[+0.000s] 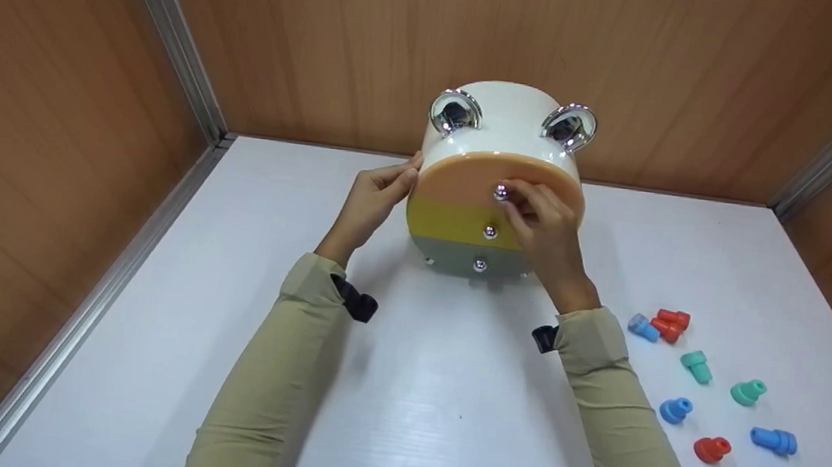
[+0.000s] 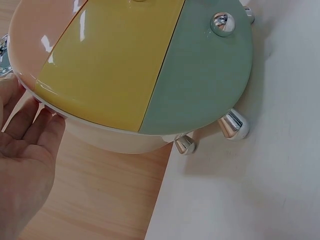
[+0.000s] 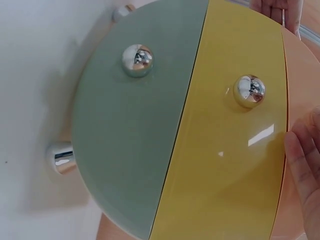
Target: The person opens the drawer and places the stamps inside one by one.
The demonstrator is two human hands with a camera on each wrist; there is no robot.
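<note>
A round white box (image 1: 505, 121) with two chrome ring handles (image 1: 455, 111) stands at the back of the white table (image 1: 408, 413). Its front has three drawers: peach (image 1: 458, 181), yellow (image 1: 447, 221) and grey-green (image 1: 452, 255), each with a chrome knob. My left hand (image 1: 406, 176) lies with straight fingers (image 2: 35, 125) against the box's left side. My right hand (image 1: 513, 197) pinches the top knob (image 1: 499, 191) on the peach drawer. In the right wrist view the yellow drawer's knob (image 3: 249, 91) and the green drawer's knob (image 3: 137, 60) are free. Chrome feet (image 2: 232, 125) hold the box off the table.
Several small plastic pegs lie on the table's right side: blue (image 1: 773, 440), red (image 1: 712, 449) and teal (image 1: 747, 392) ones among them. Wooden walls (image 1: 54, 157) with metal corner rails (image 1: 170, 31) close in the table at the left, back and right.
</note>
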